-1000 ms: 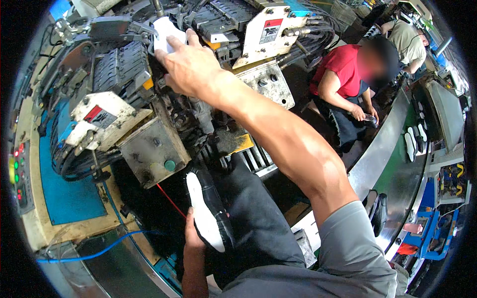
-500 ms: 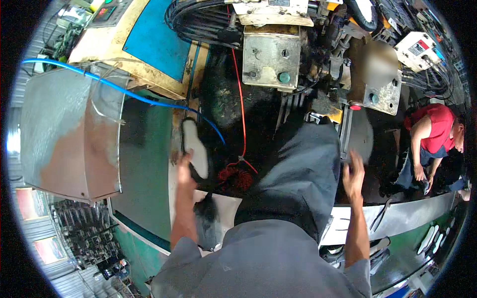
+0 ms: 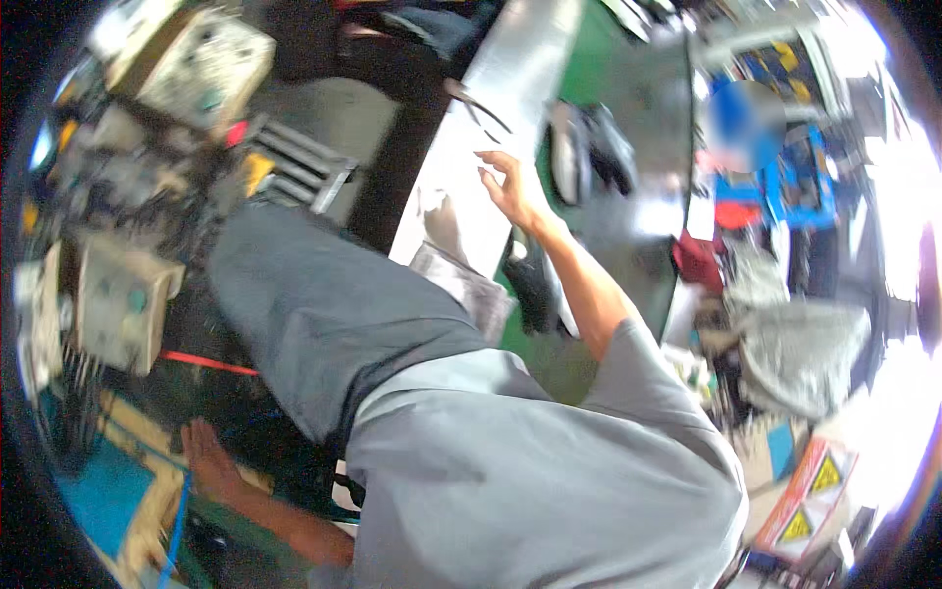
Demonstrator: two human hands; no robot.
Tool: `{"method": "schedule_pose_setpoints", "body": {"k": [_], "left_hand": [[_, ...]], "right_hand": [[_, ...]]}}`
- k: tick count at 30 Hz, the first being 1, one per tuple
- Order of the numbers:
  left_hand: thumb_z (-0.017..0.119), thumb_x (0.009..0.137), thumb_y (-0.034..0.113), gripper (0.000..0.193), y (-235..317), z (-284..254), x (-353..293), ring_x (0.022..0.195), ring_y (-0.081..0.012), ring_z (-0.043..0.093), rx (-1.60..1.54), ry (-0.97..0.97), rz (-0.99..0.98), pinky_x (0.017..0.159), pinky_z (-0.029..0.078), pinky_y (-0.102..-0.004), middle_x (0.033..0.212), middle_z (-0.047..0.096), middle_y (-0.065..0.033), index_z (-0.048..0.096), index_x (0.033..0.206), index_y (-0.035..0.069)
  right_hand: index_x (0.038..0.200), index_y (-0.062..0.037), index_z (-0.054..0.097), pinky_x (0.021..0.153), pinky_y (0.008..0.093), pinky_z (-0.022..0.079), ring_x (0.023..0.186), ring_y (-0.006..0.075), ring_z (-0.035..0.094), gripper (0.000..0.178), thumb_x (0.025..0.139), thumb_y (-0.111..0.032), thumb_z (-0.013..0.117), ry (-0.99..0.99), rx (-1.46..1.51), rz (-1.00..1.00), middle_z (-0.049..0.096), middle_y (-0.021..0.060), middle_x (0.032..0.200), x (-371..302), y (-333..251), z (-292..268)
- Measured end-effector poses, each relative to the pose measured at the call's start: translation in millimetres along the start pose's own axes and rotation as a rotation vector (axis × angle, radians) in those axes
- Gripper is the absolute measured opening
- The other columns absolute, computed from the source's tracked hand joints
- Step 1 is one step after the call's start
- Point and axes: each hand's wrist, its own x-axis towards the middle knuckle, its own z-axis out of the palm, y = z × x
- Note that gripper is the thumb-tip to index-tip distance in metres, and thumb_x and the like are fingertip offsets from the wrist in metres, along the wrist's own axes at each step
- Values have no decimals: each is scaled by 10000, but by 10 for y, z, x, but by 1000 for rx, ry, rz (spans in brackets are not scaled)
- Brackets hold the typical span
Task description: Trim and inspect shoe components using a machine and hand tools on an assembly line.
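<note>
My right hand (image 3: 512, 191) hangs with fingers apart over the right edge of a white bench (image 3: 446, 172); nothing shows in it. Just beyond it on the bench lies a thin, dark, two-armed tool (image 3: 481, 110), perhaps tongs. To its right, a pair of dark shoes (image 3: 606, 147) rests on a green-and-dark work surface (image 3: 643, 211). Another dark shoe (image 3: 535, 285) lies partly behind my right forearm. My left hand (image 3: 208, 461) is stretched out at the lower left with nothing visible in it, near a yellowish frame with a blue panel (image 3: 103, 496).
Soiled machinery with a control box (image 3: 206, 74) and a second box (image 3: 123, 304) stands at the left. Grey cloth (image 3: 466, 290) lies on the bench's near end. Blue crates (image 3: 810, 182), a grey covered bundle (image 3: 800, 353) and a box with warning triangles (image 3: 810, 496) are at the right.
My view has swung to the right, bringing the bench and shoes toward the middle. My left hand has come away from the pale-soled shoe. My right hand is now above the bench edge.
</note>
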Motion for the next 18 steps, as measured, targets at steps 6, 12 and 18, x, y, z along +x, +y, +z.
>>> {"method": "schedule_pose_setpoints", "body": {"k": [6, 12, 18], "left_hand": [[546, 1131, 65, 452, -337, 2629, -420, 1401, -355, 602, -115, -475, -210, 1244, 475, -454, 1493, 603, -258, 505, 1551, -98], [590, 1126, 115, 473, 39, 3817, -877, 1322, -325, 648, 11, -710, -223, 1212, 496, -457, 1442, 642, -244, 516, 1542, -98], [638, 1097, 89, 452, -12, 4147, -1259, 1250, -302, 694, 162, -841, -239, 1139, 554, -433, 1380, 678, -231, 554, 1503, -90]], "right_hand": [[1238, -19, 792, 1050, 435, 572, 1156, 350, 773, 442, 974, -362, 704, 209, -238, 762, 802, 221, 1182, -2108, 1624, -1511], [1707, -65, 339, 1138, 466, 518, 1360, 414, 649, 1175, 798, -546, 907, -25, -4, 984, 636, 322, 1476, -4163, 1836, -963], [1734, -88, 284, 1180, 461, 486, 1405, 414, 616, 1213, 768, -392, 953, 90, 20, 883, 598, 296, 1539, -3194, 1676, -770]]}}
